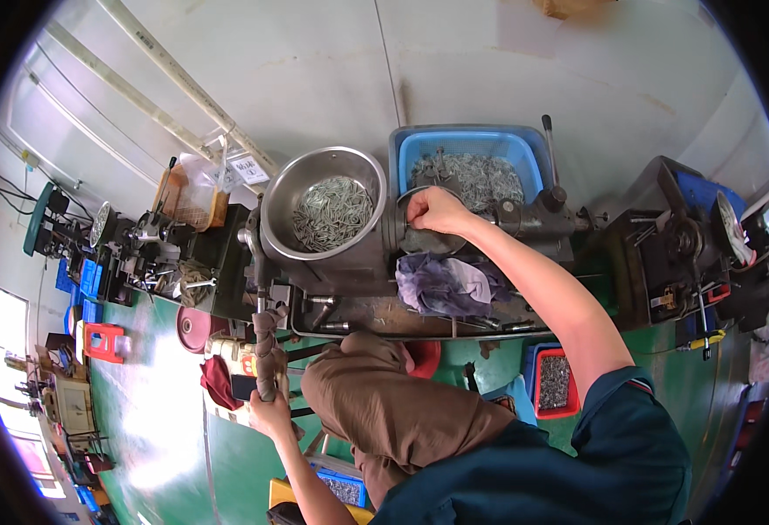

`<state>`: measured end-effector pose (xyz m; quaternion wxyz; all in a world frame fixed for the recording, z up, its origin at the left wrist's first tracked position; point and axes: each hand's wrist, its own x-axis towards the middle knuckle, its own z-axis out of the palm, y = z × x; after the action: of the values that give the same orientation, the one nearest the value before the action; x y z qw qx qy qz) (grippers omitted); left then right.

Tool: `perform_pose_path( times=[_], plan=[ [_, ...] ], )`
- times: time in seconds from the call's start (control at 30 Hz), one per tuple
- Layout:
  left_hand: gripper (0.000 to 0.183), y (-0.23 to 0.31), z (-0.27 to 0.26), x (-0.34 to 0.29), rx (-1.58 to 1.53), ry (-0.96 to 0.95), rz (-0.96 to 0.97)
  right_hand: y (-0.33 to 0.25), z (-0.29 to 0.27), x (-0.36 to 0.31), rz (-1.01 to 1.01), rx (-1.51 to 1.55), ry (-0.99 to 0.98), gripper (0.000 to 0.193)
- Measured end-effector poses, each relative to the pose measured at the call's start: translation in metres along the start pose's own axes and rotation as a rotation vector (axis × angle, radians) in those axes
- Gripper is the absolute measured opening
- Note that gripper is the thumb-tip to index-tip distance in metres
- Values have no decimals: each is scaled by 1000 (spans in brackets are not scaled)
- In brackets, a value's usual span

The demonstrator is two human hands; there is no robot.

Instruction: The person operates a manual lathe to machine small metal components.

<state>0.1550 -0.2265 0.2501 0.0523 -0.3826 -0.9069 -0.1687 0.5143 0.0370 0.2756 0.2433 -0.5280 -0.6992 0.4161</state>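
My left hand (269,415) is closed round the lower end of a long lever (264,354) wrapped in greyish-brown padding, at the left front of a bench lathe (332,278). My right hand (435,210) is at the lathe's chuck end, with its fingertips pinched together close to the spindle. Whatever lies between those fingertips is hidden. Left of this hand, a steel bowl (272,229) on the machine holds many thin metal pins (336,214). Behind the hand stands a blue plastic basket (535,150) with more small metal pieces (494,179). A purple-grey rag (445,285) hangs below my right hand.
Under the lathe runs a metal tray (380,325) with tool pieces. A red bin (559,385) of small parts stands on the green floor (161,394) at right. Another machine (677,236) is on the right; more machines and a red stool (104,342) are on the left.
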Motion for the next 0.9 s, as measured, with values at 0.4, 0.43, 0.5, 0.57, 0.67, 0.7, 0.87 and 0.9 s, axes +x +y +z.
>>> perform_pose_path(
  times=[0.4, 0.43, 0.5, 0.57, 0.67, 0.7, 0.87, 0.9],
  plan=[
    [23, 1, -1, 0, -9, 7, 21, 8, 6, 7, -57, 39, 38, 15],
    [23, 2, -2, 1, 11, 23, 35, 9, 6, 7, -48, 40, 38, 15],
    [22, 2, -6, 9, 13, 10, 31, 9, 6, 7, -57, 32, 50, 15],
    [21, -9, -7, 23, 26, 23, 55, 7, 6, 6, -66, 24, 59, 15],
    [21, -32, -3, 56, 23, 0, 47, 3, 7, 6, -80, 14, 56, 14],
    [21, -36, -2, 60, 24, 2, 46, 2, 7, 5, -79, 9, 57, 15],
    [27, -48, 1, 86, 79, -53, 76, -6, -9, 1, -110, -62, 49, 15],
    [29, -50, 1, 88, 82, -68, 69, -11, -16, 1, -105, -213, 75, 15]
  ],
)
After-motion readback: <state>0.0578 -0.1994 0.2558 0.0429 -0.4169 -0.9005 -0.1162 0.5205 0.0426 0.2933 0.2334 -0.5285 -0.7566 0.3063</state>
